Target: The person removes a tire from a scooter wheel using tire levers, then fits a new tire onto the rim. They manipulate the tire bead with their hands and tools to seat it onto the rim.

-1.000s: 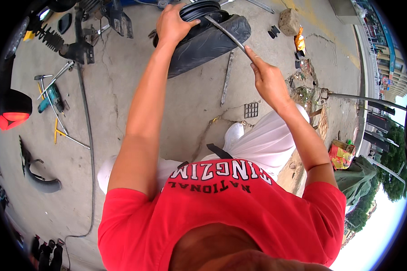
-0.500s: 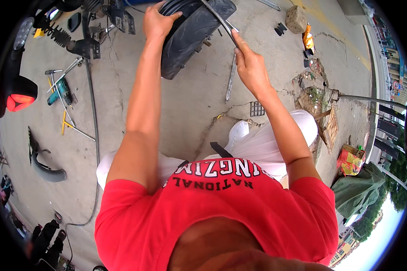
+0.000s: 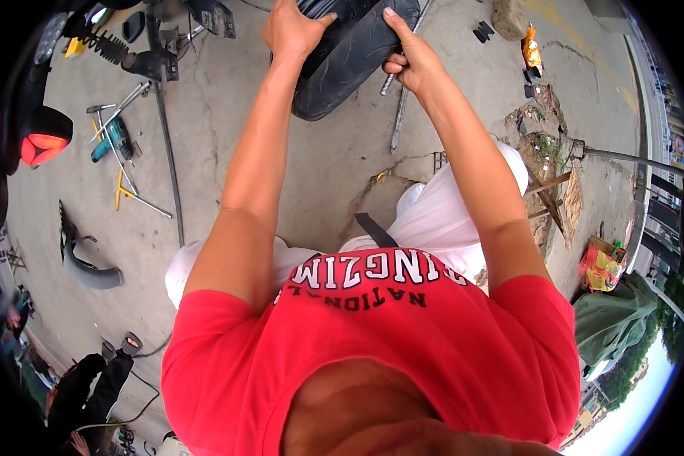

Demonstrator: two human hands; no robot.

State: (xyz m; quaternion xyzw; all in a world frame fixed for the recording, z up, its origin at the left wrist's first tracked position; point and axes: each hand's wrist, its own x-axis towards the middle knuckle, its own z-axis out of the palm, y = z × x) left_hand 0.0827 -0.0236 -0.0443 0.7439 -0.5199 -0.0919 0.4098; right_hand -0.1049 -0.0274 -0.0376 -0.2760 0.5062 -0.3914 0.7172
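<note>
A black motorcycle or scooter tyre [image 3: 349,72] with a grooved tread stands tilted at the top of the view, its upper part cut off by the frame's edge. My left hand [image 3: 296,32] grips its left side, thumb laid along the edge, fingertips out of view. On the right side my right hand [image 3: 412,61] is closed on the tyre, thumb pressed on the tread and fingers curled below. A metal bar [image 3: 386,88] shows just beneath those fingers; whether they also hold it I cannot tell. Another long metal bar [image 3: 398,125] lies on the ground close by.
Left, a green power drill [image 3: 116,140] lies among T-handle wrenches [image 3: 133,196], near a hose [image 3: 169,152] and a dark curved fender [image 3: 91,275]. Vehicle parts with a coil spring [image 3: 108,47] are upper left. A stone block [image 3: 511,19] sits upper right; another person's legs [image 3: 102,387] are lower left.
My right hand has left the long thin dark strip and now grips the tyre's tread. The tyre has shifted right and up in view. The other person's legs show more.
</note>
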